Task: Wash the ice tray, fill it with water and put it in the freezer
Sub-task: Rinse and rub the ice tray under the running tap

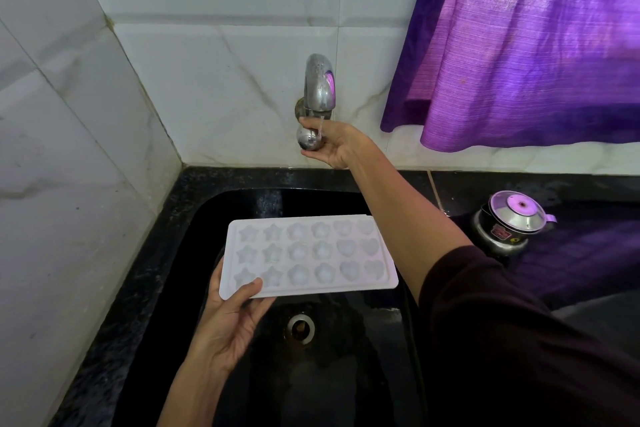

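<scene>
A white ice tray point(311, 255) with star, flower and heart shaped cells hangs level over the black sink point(194, 239). My left hand point(232, 322) grips its near left corner, thumb on top and fingers underneath. My right hand point(334, 144) reaches up to the wall tap point(318, 87) and curls round its round metal knob point(309, 140). A thin thread of water shows at the spout, just above my right hand. The tray's cells look empty.
The sink drain point(300, 328) lies below the tray. A black granite counter point(138, 288) rims the sink. A steel pot with a lid point(512, 222) stands on the counter at the right. A purple curtain point(526, 45) hangs above it. White tiled walls close the left and back.
</scene>
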A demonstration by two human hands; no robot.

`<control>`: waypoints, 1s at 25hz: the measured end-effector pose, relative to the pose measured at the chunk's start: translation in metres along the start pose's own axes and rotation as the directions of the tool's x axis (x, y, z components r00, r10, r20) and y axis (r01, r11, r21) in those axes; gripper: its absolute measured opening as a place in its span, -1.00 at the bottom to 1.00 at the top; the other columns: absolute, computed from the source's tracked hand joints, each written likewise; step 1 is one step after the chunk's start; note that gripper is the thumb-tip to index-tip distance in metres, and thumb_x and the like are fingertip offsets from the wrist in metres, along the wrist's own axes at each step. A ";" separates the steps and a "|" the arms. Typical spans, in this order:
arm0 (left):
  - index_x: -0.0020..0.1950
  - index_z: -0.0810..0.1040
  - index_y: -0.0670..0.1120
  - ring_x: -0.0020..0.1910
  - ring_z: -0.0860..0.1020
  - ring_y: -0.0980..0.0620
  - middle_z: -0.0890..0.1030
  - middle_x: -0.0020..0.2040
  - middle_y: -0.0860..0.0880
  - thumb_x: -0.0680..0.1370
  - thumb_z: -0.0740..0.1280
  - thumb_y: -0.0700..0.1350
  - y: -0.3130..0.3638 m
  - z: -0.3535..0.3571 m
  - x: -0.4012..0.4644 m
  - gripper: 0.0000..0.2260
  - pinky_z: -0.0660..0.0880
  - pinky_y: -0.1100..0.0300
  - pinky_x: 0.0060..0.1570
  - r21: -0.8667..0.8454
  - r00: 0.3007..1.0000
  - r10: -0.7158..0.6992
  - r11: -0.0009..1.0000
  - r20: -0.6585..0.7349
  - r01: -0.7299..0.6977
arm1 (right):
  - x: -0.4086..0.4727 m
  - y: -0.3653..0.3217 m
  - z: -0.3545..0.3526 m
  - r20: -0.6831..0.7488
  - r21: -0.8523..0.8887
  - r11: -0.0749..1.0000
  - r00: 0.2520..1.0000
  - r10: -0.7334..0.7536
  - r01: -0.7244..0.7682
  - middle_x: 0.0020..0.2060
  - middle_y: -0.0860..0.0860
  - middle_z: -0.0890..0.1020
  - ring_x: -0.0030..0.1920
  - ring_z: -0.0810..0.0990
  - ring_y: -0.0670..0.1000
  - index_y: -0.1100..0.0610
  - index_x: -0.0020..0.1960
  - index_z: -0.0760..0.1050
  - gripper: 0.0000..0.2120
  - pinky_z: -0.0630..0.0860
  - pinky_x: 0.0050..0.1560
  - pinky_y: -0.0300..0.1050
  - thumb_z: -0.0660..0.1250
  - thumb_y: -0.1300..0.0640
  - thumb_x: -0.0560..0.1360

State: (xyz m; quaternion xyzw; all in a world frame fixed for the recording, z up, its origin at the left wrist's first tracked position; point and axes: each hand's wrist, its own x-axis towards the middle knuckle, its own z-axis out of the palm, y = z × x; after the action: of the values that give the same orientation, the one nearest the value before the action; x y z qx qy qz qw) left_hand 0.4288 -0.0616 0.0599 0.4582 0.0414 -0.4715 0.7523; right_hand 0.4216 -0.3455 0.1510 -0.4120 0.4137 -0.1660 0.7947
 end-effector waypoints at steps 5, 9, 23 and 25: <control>0.28 0.45 0.08 0.15 0.57 -0.20 0.53 0.24 -0.13 0.46 0.26 -0.44 0.000 -0.003 0.002 -0.47 0.65 0.07 -0.25 0.004 1.000 0.022 1.000 0.000 -0.022 | 0.004 0.000 0.000 0.002 -0.037 0.999 1.000 0.001 -0.001 -0.07 0.13 0.59 -0.12 0.61 0.03 0.25 0.17 0.48 -0.64 0.60 0.05 -0.05 0.44 0.16 0.44; 0.28 0.45 0.09 0.14 0.58 -0.19 0.53 0.24 -0.13 0.46 0.27 -0.43 0.000 -0.007 0.005 -0.47 0.65 0.06 -0.22 0.008 1.000 0.028 1.000 0.010 -0.029 | 0.001 0.000 0.003 -0.008 -0.046 0.999 1.000 -0.017 0.017 -0.16 0.11 0.59 -0.26 0.61 0.00 0.27 0.20 0.48 -0.65 0.61 0.01 -0.07 0.41 0.15 0.47; 0.19 0.47 0.10 0.14 0.58 -0.22 0.53 0.23 -0.15 0.45 0.27 -0.43 -0.013 -0.012 0.007 -0.51 0.65 0.04 -0.25 -0.023 0.999 -0.018 1.000 0.040 0.019 | -0.050 0.062 -0.062 -0.042 -0.134 0.989 0.996 -0.077 0.070 0.23 0.26 0.53 0.15 0.57 0.13 0.38 0.32 0.35 -0.53 0.54 0.07 -0.11 0.23 0.03 0.59; 0.19 0.47 0.10 0.12 0.59 -0.21 0.54 0.22 -0.14 0.46 0.27 -0.42 -0.016 -0.011 0.007 -0.52 0.64 0.05 -0.27 -0.032 0.999 -0.025 0.999 0.045 0.026 | -0.067 0.077 -0.072 -0.124 -0.225 0.966 0.980 -0.157 0.126 0.19 0.25 0.57 0.08 0.59 0.11 0.35 0.28 0.41 -0.62 0.55 0.08 -0.11 0.21 0.09 0.60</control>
State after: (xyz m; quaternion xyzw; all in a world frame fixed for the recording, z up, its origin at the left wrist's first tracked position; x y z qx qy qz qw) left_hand 0.4247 -0.0605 0.0392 0.4349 0.0382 -0.4903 0.7543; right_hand 0.3181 -0.2963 0.1020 -0.5117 0.4536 -0.2053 0.7001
